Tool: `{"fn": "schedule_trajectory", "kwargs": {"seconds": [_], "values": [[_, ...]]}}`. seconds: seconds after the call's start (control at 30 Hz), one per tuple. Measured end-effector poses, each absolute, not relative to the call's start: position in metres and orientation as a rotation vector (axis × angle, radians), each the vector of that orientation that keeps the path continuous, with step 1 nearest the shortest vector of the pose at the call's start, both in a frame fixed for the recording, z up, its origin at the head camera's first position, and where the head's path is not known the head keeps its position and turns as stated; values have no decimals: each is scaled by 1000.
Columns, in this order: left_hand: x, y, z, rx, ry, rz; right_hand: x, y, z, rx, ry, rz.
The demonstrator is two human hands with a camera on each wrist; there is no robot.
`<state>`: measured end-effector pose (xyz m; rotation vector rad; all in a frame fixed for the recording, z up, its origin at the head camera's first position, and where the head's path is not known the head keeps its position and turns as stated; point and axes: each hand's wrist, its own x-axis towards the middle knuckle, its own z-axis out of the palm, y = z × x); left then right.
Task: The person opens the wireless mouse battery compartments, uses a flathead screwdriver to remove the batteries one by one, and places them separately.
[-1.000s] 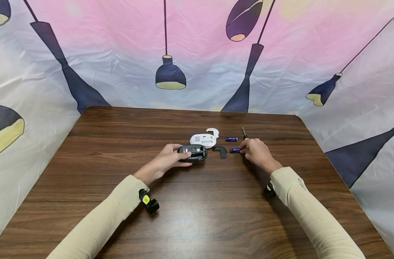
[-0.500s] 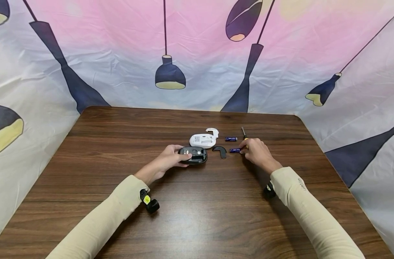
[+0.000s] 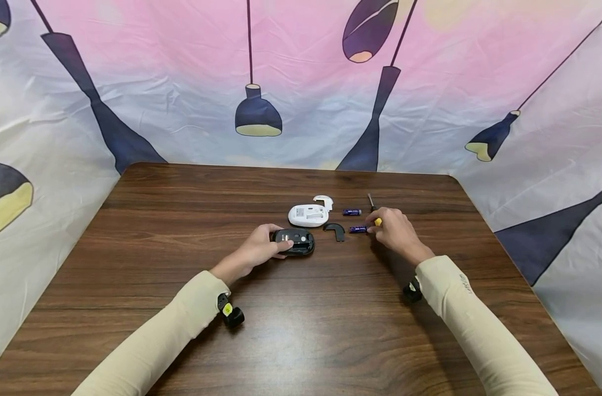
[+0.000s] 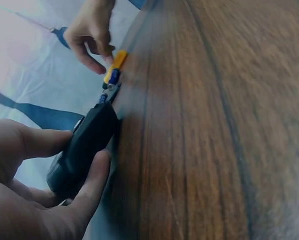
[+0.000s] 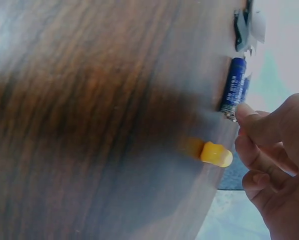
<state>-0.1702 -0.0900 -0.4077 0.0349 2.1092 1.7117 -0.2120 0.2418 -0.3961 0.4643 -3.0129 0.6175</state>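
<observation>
My left hand (image 3: 258,247) holds a black computer mouse (image 3: 304,240) with its underside up and battery compartment uncovered. The thumb lies across that underside; in the left wrist view the mouse (image 4: 87,142) sits between thumb and fingers. At the right, the fingers of my right hand (image 3: 396,228) pinch the near end of a blue AA-type battery (image 3: 357,229), which lies on the table. The right wrist view shows the thumb tip over the end of this battery (image 5: 234,85). A screwdriver with a yellow handle (image 3: 378,221) lies behind that hand, partly hidden.
Behind the black mouse lies a white mouse (image 3: 301,215), also underside up, with its white cover (image 3: 324,201) beside it. A black battery cover (image 3: 337,230) lies between the mice and batteries. A second blue battery (image 3: 352,212) lies farther back on the wooden table (image 3: 291,319).
My left hand has lowered the black mouse slightly toward me, away from the white one. My right hand's fingers have shifted slightly, showing more of the yellow handle; the battery stays in place.
</observation>
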Motion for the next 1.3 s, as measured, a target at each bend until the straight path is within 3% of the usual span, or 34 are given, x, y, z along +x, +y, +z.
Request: {"fn": "schedule_trajectory", "kwargs": {"seconds": [0.5,1.03,1.3], "values": [[-167,-96,-402,103,2600,1239,-208,240,-390,476,-2963,579],[-170,-103,-401,282,2758,1056,-206,238,-385,485,-2964,601],[-161,-123,-393,239,2807,1035,-197,247,-372,491,-2828,657]]}}
